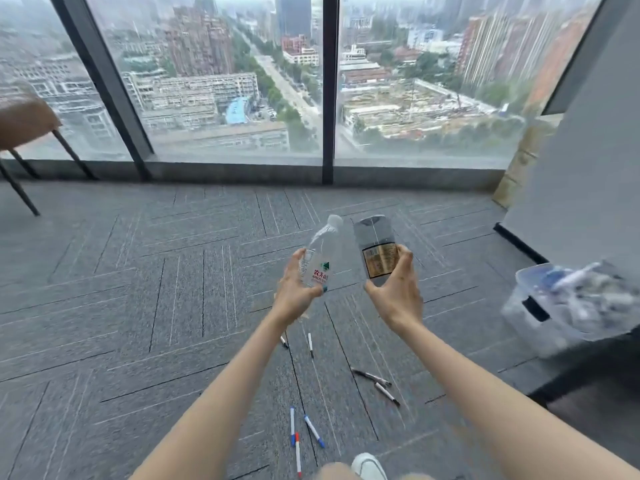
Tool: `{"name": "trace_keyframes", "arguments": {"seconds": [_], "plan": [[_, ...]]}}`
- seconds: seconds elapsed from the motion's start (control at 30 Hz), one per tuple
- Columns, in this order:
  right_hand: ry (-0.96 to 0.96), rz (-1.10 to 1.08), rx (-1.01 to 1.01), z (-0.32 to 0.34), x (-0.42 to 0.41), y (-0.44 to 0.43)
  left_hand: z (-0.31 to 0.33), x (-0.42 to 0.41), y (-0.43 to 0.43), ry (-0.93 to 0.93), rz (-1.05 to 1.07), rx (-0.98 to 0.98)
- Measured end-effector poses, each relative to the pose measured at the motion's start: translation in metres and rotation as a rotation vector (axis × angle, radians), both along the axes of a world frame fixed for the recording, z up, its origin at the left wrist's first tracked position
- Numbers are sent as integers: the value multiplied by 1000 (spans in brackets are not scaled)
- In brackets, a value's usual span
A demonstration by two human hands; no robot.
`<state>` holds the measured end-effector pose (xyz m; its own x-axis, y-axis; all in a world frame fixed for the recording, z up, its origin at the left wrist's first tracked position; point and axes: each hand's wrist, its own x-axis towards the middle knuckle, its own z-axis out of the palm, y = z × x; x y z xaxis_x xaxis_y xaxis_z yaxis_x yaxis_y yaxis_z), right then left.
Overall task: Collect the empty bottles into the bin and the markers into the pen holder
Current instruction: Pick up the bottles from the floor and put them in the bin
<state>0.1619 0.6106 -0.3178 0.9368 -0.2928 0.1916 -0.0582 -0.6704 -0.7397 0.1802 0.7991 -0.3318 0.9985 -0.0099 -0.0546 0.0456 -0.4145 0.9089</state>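
Note:
My left hand [298,289] grips a clear empty bottle [320,251] with a red and green label, held up over the carpet. Beside it my right hand [398,292] grips a second clear bottle [374,244] with a dark gold label. Both bottles point away from me and stand a little apart. Several markers lie on the carpet below my arms: black ones [372,377], blue ones [313,431] and a red one [298,455]. A translucent bin [530,306] holding bottles stands at the right, blurred. No pen holder is in view.
Grey carpet tiles [138,289] stretch to a floor-to-ceiling window [225,81]. A brown stool with black legs [24,126] stands at the far left. A white wall with dark skirting [571,185] closes the right side. My white shoe [369,465] shows at the bottom edge.

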Motion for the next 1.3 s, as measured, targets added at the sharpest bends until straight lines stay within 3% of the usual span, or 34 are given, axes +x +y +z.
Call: {"name": "trace_keyframes", "arguments": {"seconds": [0.2, 0.4, 1.0, 1.3], "plan": [[-27, -119, -13, 30, -6, -66, 36, 8, -54, -29, -121, -69], [-35, -222, -37, 25, -1, -152, 34, 37, -135, 17, -230, -107], [102, -501, 25, -69, 48, -402, -57, 127, -406, 242, -546, -172], [130, -727, 292, -126, 104, -466, -100, 196, -484, 338, -628, -197]]}}
